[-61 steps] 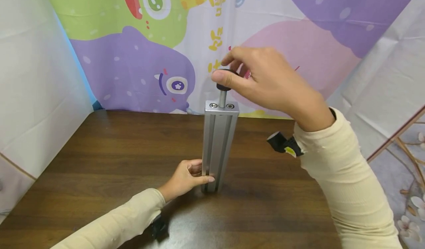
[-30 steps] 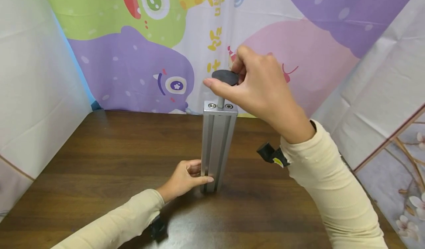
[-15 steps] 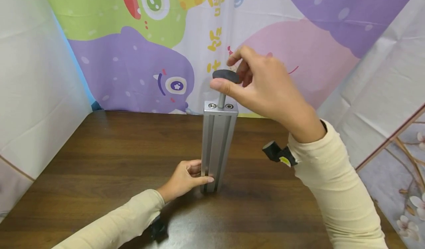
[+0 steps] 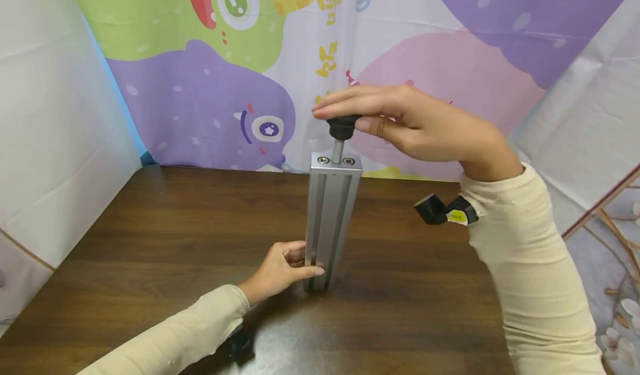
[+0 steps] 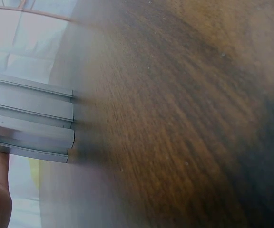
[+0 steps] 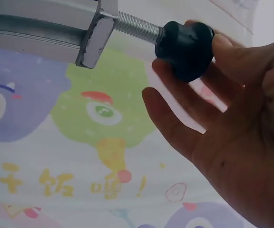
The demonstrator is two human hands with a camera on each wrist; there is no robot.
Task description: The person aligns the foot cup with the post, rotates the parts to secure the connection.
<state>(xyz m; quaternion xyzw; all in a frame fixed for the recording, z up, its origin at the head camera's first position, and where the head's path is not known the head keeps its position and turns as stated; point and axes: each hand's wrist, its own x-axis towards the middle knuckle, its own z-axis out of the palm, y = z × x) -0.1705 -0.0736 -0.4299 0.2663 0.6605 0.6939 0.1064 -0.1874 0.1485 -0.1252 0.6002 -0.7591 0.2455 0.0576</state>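
A silver slotted aluminium profile (image 4: 327, 225) stands upright on the wooden table, an end plate with two screws on its top. Out of that plate rises the threaded stem (image 6: 139, 27) of a black levelling foot (image 4: 343, 127), its pad uppermost. My left hand (image 4: 275, 269) grips the profile low down, thumb across the front face and fingers behind it. My right hand (image 4: 415, 122) holds the levelling foot between thumb and fingers; the fingers lie fairly straight along the pad's far edge, the thumb (image 6: 222, 45) touches its near edge. In the left wrist view the profile's bottom end meets the table.
The dark wooden table (image 4: 210, 219) reaches back to a cartoon-print cloth (image 4: 200, 103). White panels (image 4: 40, 114) close off the left side, with pale cloth (image 4: 595, 119) at the right. Black wrist cameras (image 4: 442, 210) sit at both sleeves.
My right fingers have swung from a curled hold to straighter ones over the foot, and the wrist has shifted right and up. The left hand and profile stay in place.
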